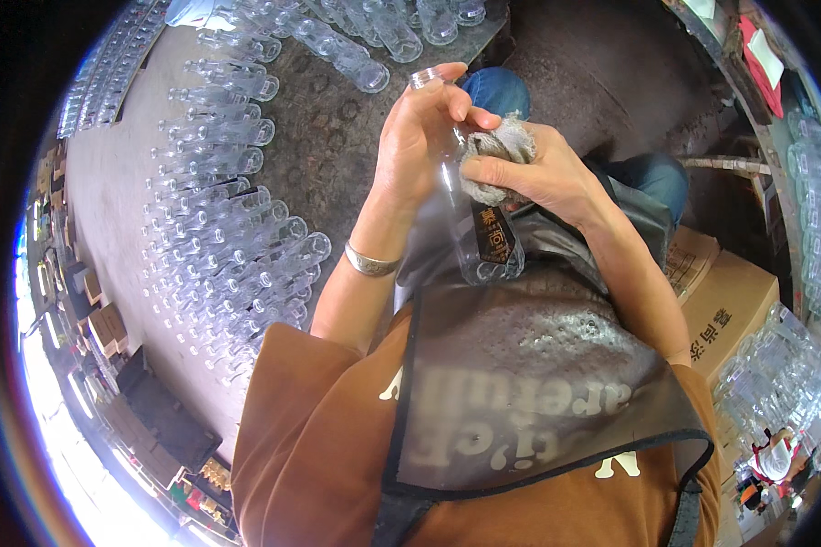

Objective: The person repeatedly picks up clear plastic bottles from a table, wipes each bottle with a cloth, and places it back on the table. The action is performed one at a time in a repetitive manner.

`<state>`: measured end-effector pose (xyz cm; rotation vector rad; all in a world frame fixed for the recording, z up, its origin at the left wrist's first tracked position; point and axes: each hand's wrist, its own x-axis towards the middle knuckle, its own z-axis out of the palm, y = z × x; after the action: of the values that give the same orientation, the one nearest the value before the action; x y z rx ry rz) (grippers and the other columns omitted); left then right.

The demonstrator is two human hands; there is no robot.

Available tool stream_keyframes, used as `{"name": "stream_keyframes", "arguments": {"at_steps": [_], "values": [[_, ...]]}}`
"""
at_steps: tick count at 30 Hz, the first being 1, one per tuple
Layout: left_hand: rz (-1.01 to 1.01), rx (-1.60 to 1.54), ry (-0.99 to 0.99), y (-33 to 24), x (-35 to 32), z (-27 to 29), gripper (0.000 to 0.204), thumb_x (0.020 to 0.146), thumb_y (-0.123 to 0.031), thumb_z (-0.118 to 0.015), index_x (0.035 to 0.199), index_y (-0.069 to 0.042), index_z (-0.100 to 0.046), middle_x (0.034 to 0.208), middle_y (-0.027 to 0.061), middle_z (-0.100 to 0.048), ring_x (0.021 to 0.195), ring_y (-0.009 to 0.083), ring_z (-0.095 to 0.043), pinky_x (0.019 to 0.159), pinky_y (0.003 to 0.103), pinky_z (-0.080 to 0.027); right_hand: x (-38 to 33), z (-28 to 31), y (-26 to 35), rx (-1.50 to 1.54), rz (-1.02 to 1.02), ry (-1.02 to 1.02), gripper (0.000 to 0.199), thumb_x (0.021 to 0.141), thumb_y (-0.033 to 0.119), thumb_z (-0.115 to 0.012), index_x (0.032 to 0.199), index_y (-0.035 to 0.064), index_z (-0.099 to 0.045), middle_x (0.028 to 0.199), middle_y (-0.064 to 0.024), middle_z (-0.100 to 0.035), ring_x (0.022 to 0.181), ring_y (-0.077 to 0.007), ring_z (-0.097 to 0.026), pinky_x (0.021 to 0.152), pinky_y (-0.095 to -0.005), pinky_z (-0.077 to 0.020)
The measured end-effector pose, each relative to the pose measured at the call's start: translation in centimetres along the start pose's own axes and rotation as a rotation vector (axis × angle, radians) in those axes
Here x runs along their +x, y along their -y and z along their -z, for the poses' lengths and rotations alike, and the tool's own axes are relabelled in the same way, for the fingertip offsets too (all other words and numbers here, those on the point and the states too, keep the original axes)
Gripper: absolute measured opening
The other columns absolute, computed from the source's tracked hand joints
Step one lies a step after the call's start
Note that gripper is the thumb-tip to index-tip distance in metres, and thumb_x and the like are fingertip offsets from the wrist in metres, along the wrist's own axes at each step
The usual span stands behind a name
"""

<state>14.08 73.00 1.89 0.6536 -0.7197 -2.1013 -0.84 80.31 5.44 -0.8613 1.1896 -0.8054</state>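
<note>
A clear glass bottle with a dark printed label slants in front of my chest, its base toward me and its mouth pointing away. My left hand, with a silver bangle on the wrist, has its fingers curled round the bottle near the neck. My right hand grips a crumpled grey-white cloth, thumb on top, and presses it against the bottle's side. Part of the bottle lies hidden behind the cloth and fingers. A wet, see-through apron covers my front below the bottle.
Many clear bottles stand in a curved band on my left, with further bottles at the far edge of the dark surface. A cardboard box sits at my right, beside more glass bottles. My knees are close beyond my hands.
</note>
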Motion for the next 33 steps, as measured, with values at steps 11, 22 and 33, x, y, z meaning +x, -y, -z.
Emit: {"name": "stream_keyframes", "arguments": {"at_steps": [11, 22, 33], "values": [[-0.001, -0.053, 0.011, 0.3, 0.3, 0.2, 0.042, 0.091, -0.022, -0.046, 0.121, 0.006, -0.038, 0.073, 0.0050, -0.051, 0.076, 0.0246, -0.062, 0.075, 0.038, -0.050, 0.6, 0.4, -0.4, 0.082, -0.064, 0.014, 0.034, 0.077, 0.029, -0.072, 0.093, 0.0009, -0.062, 0.078, 0.0002, -0.060, 0.065, -0.0073, -0.053, 0.055, -0.0219, -0.0446], [0.012, -0.154, -0.006, -0.2, 1.0, 1.7, 0.038, 0.090, -0.023, -0.048, 0.118, 0.003, -0.041, 0.072, 0.0046, -0.050, 0.076, 0.0258, -0.061, 0.079, 0.042, -0.050, 2.2, 1.5, -3.3, 0.333, -0.152, 0.018, 0.022, 0.085, 0.026, -0.063, 0.095, 0.0065, -0.060, 0.081, -0.0004, -0.059, 0.069, -0.0089, -0.056, 0.055, -0.0237, -0.0464], [-0.619, 0.516, -0.628, -9.8, 1.1, 18.1, 0.027, 0.087, -0.013, -0.059, 0.109, 0.002, -0.051, 0.081, 0.0046, -0.061, 0.083, 0.0211, -0.063, 0.081, 0.031, -0.045, 0.6, 11.3, -8.7, 0.550, -0.157, -0.436, 0.018, 0.093, 0.026, -0.053, 0.101, 0.0096, -0.056, 0.086, -0.0071, -0.063, 0.062, -0.0114, -0.054, 0.049, -0.0236, -0.0410]]}}
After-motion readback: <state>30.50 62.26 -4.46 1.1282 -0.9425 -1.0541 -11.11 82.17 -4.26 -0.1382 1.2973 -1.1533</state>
